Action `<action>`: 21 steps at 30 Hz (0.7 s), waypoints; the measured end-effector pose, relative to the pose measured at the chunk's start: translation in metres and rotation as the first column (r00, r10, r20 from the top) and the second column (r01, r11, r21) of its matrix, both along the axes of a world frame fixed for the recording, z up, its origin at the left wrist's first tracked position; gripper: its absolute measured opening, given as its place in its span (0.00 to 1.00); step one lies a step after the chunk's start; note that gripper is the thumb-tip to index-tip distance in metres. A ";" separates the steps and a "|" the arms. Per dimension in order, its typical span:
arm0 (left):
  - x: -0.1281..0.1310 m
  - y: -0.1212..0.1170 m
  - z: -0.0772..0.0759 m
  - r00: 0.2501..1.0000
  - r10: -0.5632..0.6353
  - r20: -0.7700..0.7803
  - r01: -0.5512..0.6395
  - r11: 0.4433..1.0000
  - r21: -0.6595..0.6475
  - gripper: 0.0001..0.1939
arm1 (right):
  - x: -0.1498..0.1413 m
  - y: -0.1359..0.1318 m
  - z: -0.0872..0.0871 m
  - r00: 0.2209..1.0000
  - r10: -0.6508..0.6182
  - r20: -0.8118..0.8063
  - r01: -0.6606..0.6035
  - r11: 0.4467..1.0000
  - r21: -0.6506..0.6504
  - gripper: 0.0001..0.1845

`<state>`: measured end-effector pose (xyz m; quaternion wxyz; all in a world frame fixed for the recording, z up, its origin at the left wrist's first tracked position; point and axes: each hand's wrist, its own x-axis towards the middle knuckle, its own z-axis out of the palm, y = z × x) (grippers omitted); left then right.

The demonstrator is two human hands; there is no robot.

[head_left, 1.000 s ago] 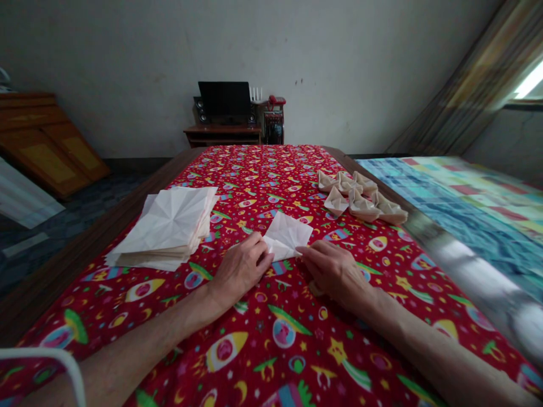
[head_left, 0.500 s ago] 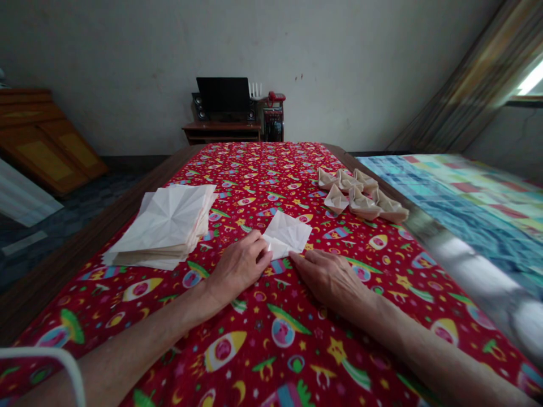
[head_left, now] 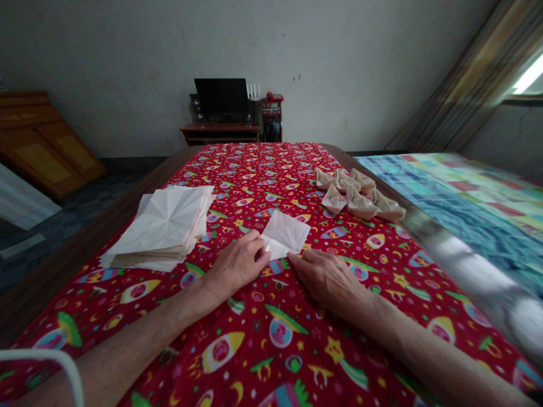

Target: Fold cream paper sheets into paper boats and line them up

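Creased sheet [head_left: 287, 229], pale and translucent — near edge folded over — lies on the red patterned cloth [head_left: 220, 316] between the two hands. Left hand [head_left: 242, 258] pinches the fold's left end between thumb and curled fingers. Right hand [head_left: 322, 275] rests low on the cloth, index fingertip touching the fold's right end; whether its other fingers grip anything cannot be told. Beyond and to the left of the left hand sits a loose stack of creased sheets [head_left: 163, 221], edges unevenly aligned. Beyond and to the right of the right hand stand six folded paper pieces [head_left: 362, 202] — two close rows of three, hollows facing up. A dark monitor [head_left: 221, 98] stands on a desk [head_left: 220, 131] against the far wall.
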<state>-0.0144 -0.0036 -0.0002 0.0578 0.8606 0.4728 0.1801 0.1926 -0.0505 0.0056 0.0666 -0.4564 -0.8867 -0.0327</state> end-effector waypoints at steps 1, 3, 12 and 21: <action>0.000 0.001 -0.001 1.000 -0.004 0.001 0.004 1.000 0.003 0.12 | 0.000 0.000 0.000 1.000 -0.003 0.000 0.003 1.000 -0.003 0.10; 0.000 0.001 -0.004 1.000 0.003 0.019 -0.004 1.000 0.015 0.09 | 0.000 0.000 0.000 1.000 -0.007 0.004 0.007 1.000 -0.012 0.10; 0.003 -0.010 -0.005 0.985 -0.110 -0.132 0.142 0.953 0.267 0.11 | -0.001 0.000 0.001 0.999 -0.029 0.022 0.029 0.999 -0.023 0.09; 0.009 -0.031 -0.005 0.943 -0.252 -0.217 0.298 0.930 0.217 0.19 | -0.003 0.002 0.000 0.999 -0.040 0.017 0.040 0.999 -0.022 0.10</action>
